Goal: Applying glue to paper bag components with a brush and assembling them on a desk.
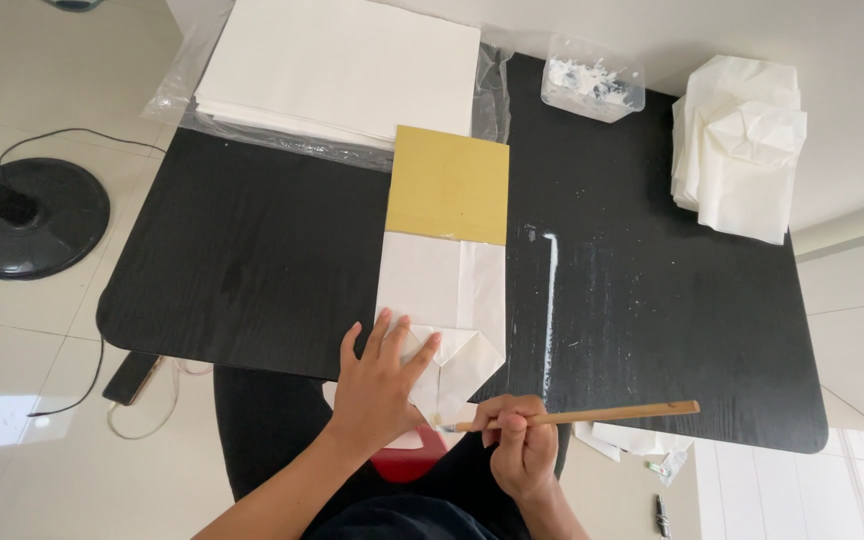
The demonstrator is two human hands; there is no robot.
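My left hand presses flat, fingers spread, on the folded near end of a white paper sheet lying on the black table. The sheet wraps around a yellow-brown cardboard piece whose far part sticks out bare. My right hand grips a thin wooden stick, held nearly level, its left tip touching the paper's folded corner by the table's near edge.
A stack of white sheets on clear plastic lies at the far edge. A clear tub with white paste and a pile of folded white paper sit far right. A black fan base stands on the floor left.
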